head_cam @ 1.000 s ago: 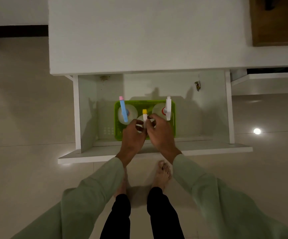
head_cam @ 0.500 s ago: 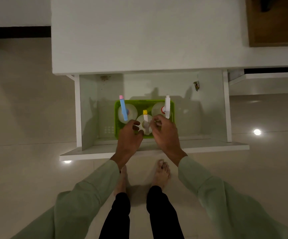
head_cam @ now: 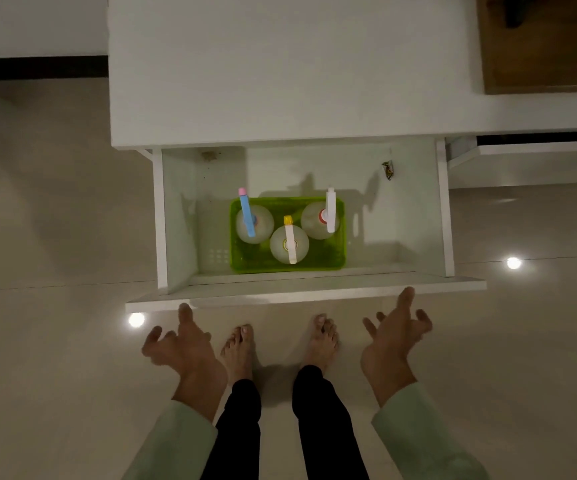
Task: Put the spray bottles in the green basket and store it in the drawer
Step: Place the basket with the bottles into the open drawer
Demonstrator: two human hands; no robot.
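The green basket (head_cam: 335, 261) sits on the floor of the pulled-out white drawer (head_cam: 304, 291), left of its middle. Three clear spray bottles stand upright in it: one with a blue and pink head (head_cam: 247, 213) at the left, one with a white and yellow head (head_cam: 290, 240) in front, one with a white head and red collar (head_cam: 330, 211) at the right. My left hand (head_cam: 181, 341) and my right hand (head_cam: 396, 332) hover just in front of the drawer's front panel, palms up, fingers spread, holding nothing. One fingertip of each hand lies at the panel's edge.
A white cabinet top (head_cam: 280, 64) overhangs the back of the drawer. A small crumpled wrapper (head_cam: 388, 169) lies in the drawer's back right corner. My bare feet (head_cam: 280, 341) stand on the glossy tiled floor below the drawer. A second open white drawer (head_cam: 529, 150) juts out at the right.
Both hands let go of the middle bottle and the basket, drew back out of the drawer toward me, and spread apart in front of the drawer's front panel.
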